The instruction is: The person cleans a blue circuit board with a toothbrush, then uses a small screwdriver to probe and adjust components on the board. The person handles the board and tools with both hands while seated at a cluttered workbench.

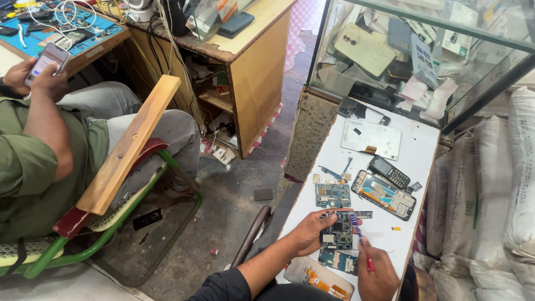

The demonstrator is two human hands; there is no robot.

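Observation:
My left hand [310,231] holds a small dark phone circuit board [337,231] against the white tabletop [418,146], fingers curled round its left and top edges. My right hand [379,272] grips a thin screwdriver [360,237] with a blue tip and red shaft, its point resting on the board. Another blue-green board [332,195] lies just beyond, and a third [337,260] just below. To the right lies an opened phone body [384,194] with its insides showing. A phone back panel [319,277] lies near my wrist.
A small black keypad phone [390,171] and a white panel [371,139] lie farther up the table. A glass case [412,50] of phone parts stands behind. White sacks [496,195] stack on the right. A seated person [50,139] on the left holds a phone [48,60].

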